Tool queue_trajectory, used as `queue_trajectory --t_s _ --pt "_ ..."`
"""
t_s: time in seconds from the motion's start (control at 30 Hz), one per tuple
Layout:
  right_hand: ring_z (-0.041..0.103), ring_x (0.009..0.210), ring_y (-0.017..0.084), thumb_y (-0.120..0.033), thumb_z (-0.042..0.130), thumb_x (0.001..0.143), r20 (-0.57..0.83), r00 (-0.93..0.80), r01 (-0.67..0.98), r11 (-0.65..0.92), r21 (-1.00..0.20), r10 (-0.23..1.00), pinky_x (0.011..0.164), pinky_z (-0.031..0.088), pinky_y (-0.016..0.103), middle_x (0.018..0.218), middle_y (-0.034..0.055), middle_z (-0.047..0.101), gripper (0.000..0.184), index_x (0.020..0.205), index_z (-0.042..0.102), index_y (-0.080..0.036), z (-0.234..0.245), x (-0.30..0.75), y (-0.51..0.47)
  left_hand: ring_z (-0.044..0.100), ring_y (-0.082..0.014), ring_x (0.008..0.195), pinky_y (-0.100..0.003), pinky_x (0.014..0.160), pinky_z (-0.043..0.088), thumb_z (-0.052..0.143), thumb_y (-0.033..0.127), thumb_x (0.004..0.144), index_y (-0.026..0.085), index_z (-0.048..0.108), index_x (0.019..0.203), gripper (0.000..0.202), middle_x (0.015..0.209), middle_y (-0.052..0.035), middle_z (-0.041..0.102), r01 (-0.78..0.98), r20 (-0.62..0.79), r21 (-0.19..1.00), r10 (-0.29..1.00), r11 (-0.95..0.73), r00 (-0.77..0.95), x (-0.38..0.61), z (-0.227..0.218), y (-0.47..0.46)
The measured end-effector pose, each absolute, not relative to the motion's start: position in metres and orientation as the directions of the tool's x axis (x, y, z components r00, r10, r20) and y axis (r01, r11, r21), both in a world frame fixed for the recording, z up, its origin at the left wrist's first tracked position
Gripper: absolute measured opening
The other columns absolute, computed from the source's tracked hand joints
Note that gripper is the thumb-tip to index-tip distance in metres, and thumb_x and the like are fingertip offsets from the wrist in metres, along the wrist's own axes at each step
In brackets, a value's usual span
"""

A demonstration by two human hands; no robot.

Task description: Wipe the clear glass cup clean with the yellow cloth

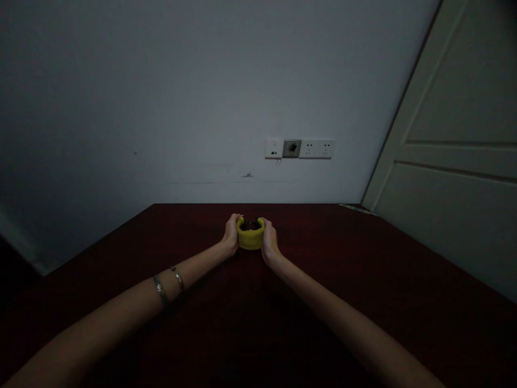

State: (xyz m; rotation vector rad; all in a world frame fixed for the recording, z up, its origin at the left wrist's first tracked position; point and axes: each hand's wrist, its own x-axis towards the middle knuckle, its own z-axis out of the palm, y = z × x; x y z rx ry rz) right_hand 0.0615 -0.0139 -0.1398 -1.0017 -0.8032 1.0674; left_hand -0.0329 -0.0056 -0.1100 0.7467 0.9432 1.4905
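Toward the far side of the dark red table (pixel 194 334), a small yellow curved object (pixel 251 239) is held between my two hands. Its front is a rounded yellow wall, and its two ends curl inward at the top. Something dark and shiny shows inside the curve; I cannot make out its kind. My left hand (pixel 231 234) presses against the object's left side. On the opposite side, my right hand (pixel 270 241) is closed along it, fingers pointing away from me. The fingertips of both hands are partly hidden behind the object. Two bracelets (pixel 160 290) circle my left forearm.
A pale wall (pixel 202 108) rises behind the table's far edge. White sockets (pixel 316 149) and a grey switch plate (pixel 291 149) are mounted on it. A panelled door (pixel 456 178) stands at the right. A thin pale strip (pixel 357 209) lies near the far right corner. The light is dim.
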Motion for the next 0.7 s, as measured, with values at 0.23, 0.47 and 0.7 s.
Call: queue_trajectory --t_s 0.23,0.47,0.7 --pt "0.062 0.081 0.017 -0.040 0.044 0.074 0.081 0.427 -0.321 0.235 -0.917 0.901 0.073 0.047 0.025 0.082 -0.0012 0.070 0.034 0.090 0.066 -0.020 -0.146 0.124 -0.028 0.056 -0.0125 0.063 -0.024 0.066 0.042 0.053 0.039 0.066 0.015 0.058 0.072 0.025 0.065 0.0005 0.059 -0.445 -0.054 0.895 0.998 0.029 -0.043 0.028 -0.118 -0.010" --pt "0.063 0.083 0.018 -0.038 0.048 0.073 0.062 0.452 -0.334 0.234 -0.913 0.890 0.075 0.047 0.025 0.085 -0.0002 0.072 0.032 0.089 0.069 -0.020 -0.162 0.141 -0.038 0.054 -0.0133 0.062 -0.026 0.067 0.041 0.053 0.044 0.068 0.016 0.058 0.076 0.030 0.066 0.0018 0.058 -0.386 -0.057 0.921 0.998 0.046 -0.016 0.044 -0.139 -0.022" --pt "0.064 0.089 0.019 -0.038 0.048 0.074 0.038 0.426 -0.343 0.200 -0.918 0.904 0.079 0.047 0.027 0.092 0.0008 0.072 0.033 0.091 0.069 -0.021 -0.172 0.136 -0.036 0.053 -0.0134 0.060 -0.026 0.065 0.041 0.052 0.045 0.068 0.017 0.056 0.070 0.029 0.063 0.0027 0.056 -0.338 -0.071 0.940 0.997 0.053 -0.043 0.039 -0.150 -0.023"
